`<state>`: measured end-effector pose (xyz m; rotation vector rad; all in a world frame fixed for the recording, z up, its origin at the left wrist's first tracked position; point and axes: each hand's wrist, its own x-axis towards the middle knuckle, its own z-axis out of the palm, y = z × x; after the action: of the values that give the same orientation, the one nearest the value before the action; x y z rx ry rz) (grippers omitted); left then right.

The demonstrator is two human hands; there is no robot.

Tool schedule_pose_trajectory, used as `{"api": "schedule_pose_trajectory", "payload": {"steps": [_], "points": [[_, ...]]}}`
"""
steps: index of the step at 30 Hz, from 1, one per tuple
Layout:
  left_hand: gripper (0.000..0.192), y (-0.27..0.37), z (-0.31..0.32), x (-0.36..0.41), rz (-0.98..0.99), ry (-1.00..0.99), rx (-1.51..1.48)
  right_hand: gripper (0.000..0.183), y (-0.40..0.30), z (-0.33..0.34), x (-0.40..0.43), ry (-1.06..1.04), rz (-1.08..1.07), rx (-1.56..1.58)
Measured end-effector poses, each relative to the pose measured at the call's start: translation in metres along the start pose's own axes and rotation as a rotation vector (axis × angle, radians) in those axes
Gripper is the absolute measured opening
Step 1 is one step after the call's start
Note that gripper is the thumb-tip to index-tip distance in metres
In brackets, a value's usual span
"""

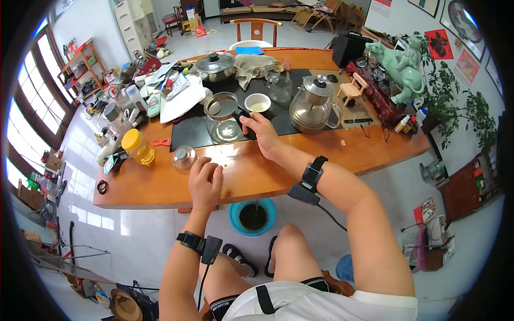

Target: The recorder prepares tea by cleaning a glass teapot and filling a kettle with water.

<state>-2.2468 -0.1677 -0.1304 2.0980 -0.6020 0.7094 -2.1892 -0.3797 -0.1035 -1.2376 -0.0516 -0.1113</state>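
Note:
My right hand is closed around the black handle of a clear glass pot, which sits on the dark mat with its top uncovered. My left hand hovers or rests by the table's front edge, fingers loosely bent and nothing in them. Just beyond its fingertips lies a clear glass lid with a pale knob. A white bowl with a little pale content stands behind the pot. To the right is a glass kettle with a metal lid, and a glass mug stands behind the bowl.
A yellow-capped jar and cluttered papers occupy the left side. Behind stand a lidded steel pot and a cloth. A small wooden chair and a green ox figurine are right. A blue bucket sits below.

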Motion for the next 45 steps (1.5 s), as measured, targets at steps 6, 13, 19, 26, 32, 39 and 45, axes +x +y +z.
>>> {"api": "schedule_pose_trajectory", "payload": {"steps": [6, 13, 19, 26, 32, 39, 45], "points": [[0.01, -0.01, -0.012, -0.008, -0.109, -0.066, -0.182, 0.026, 0.003, 0.002, 0.005, -0.088, 0.071, -0.118], [0.018, -0.006, -0.018, 0.003, -0.174, -0.198, -0.244, 0.039, -0.009, -0.01, -0.008, 0.059, -0.013, -0.451], [0.025, -0.008, -0.027, 0.009, -0.213, -0.208, -0.273, 0.039, -0.026, -0.002, -0.016, 0.076, -0.124, -0.793], [0.036, -0.008, -0.058, 0.063, -0.154, -0.119, 0.44, 0.042, -0.088, -0.002, -0.071, 0.07, -0.053, -1.019], [0.034, -0.028, -0.064, 0.06, -0.294, -0.386, 0.446, 0.038, -0.142, -0.015, -0.124, 0.086, 0.06, -1.075], [0.022, -0.043, -0.068, 0.071, -0.194, -0.604, 0.463, 0.034, -0.202, -0.034, -0.149, 0.005, 0.162, -1.08], [0.024, 0.012, -0.064, 0.148, -0.253, -0.269, 0.116, 0.03, -0.216, -0.056, -0.175, 0.014, 0.07, -1.048]]}}
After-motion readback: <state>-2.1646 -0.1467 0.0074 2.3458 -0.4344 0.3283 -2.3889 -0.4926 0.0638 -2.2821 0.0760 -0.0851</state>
